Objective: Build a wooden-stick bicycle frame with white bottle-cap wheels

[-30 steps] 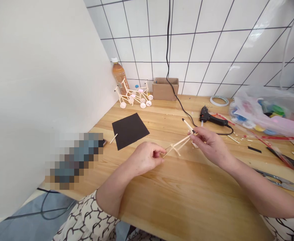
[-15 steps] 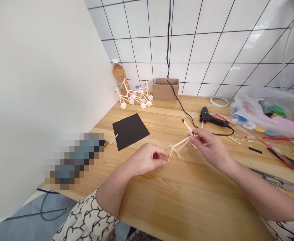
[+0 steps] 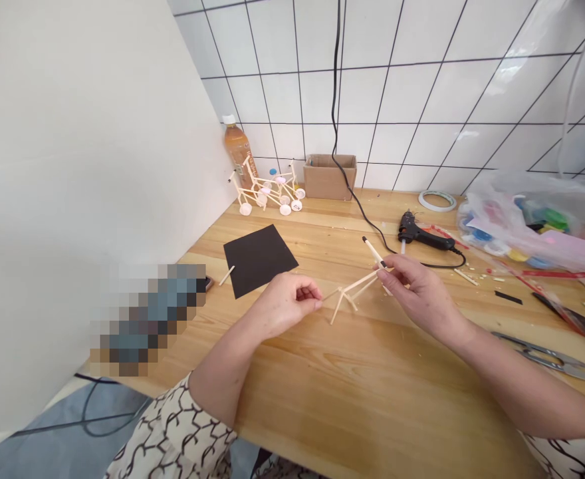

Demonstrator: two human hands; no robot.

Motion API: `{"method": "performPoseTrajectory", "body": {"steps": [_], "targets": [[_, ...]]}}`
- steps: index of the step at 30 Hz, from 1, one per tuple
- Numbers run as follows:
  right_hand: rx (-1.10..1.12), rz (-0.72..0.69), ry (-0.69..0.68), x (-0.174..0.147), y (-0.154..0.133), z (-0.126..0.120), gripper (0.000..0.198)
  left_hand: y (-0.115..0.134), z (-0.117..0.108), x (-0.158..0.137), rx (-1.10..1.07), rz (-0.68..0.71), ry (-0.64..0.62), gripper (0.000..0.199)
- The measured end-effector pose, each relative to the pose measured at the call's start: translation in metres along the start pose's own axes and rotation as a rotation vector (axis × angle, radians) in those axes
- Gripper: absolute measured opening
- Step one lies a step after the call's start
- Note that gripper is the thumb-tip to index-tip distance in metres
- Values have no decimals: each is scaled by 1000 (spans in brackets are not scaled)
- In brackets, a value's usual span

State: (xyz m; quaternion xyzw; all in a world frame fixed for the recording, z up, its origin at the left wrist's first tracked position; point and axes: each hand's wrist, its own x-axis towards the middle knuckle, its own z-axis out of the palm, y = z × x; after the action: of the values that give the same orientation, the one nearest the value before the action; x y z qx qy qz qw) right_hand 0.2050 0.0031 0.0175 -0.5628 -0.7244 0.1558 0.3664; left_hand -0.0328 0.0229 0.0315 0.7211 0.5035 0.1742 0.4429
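Note:
My right hand point(image 3: 412, 283) grips a small bicycle frame point(image 3: 359, 283) of pale wooden sticks near its handlebar end. The handlebar stick point(image 3: 372, 249), with black tips, juts up to the left above my thumb. With thumb and fingers pinched, my left hand point(image 3: 292, 303) is at the frame's other end, on a thin strand or stick that runs left from the joint. Whether it is wood or glue I cannot make out. Short sticks slant down from that joint over the wooden table point(image 3: 372, 399).
Finished stick bicycles point(image 3: 267, 193) stand at the back by a tea bottle point(image 3: 237, 153) and a cardboard box point(image 3: 330, 176). Black paper point(image 3: 260, 259) lies left. To the right are a glue gun point(image 3: 425, 236), tape roll point(image 3: 437, 201), snips point(image 3: 546, 357) and a plastic bag of caps point(image 3: 536, 223).
My left hand has moved slightly left and up, away from the lower stick, and now pinches the thin piece at the joint. My right hand has stayed put with the frame.

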Motion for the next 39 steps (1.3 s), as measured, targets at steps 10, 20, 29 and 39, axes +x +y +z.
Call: {"method": "performPoseTrajectory", "body": {"steps": [10,20,29,39], "targets": [[4,4,2,0,0,0,16,-16,10,13,189,81,5,8],[0,9,4,0,1,0,17,-12,13,13,242,140,31,9],[-8,4,14,-1,1,0,15,-11,16,13,252,172,45,13],[-15,9,19,0,0,0,16,-11,16,14,251,186,36,14]]}}
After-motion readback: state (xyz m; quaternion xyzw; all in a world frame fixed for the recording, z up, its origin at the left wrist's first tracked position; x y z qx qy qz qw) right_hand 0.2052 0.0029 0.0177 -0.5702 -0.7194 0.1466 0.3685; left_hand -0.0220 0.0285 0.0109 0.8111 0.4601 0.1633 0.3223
